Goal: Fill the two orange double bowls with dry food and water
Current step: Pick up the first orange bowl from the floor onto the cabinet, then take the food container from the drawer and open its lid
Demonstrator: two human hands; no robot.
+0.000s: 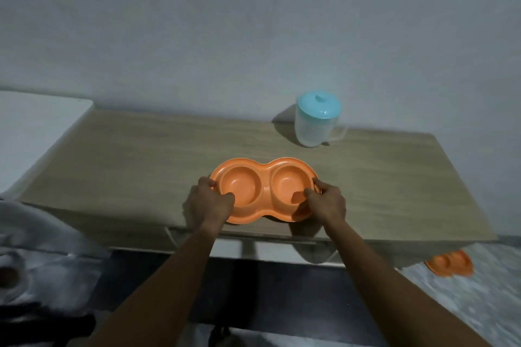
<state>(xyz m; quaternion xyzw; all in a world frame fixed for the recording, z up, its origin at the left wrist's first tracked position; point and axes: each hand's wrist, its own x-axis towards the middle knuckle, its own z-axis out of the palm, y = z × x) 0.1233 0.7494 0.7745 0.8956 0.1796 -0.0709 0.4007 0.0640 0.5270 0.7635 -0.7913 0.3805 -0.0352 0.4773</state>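
You've got both hands on the orange double bowl (265,190) at the counter's (141,160) near edge, left grip (212,200) and right grip (327,200) clamped on opposite rims; looks light, stiff plastic, so hold the rims.

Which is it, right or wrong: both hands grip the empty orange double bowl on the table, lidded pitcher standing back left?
One error: the head view shows the lidded pitcher standing back right, not left. The left hand and right hand do grip the empty orange double bowl on the table.
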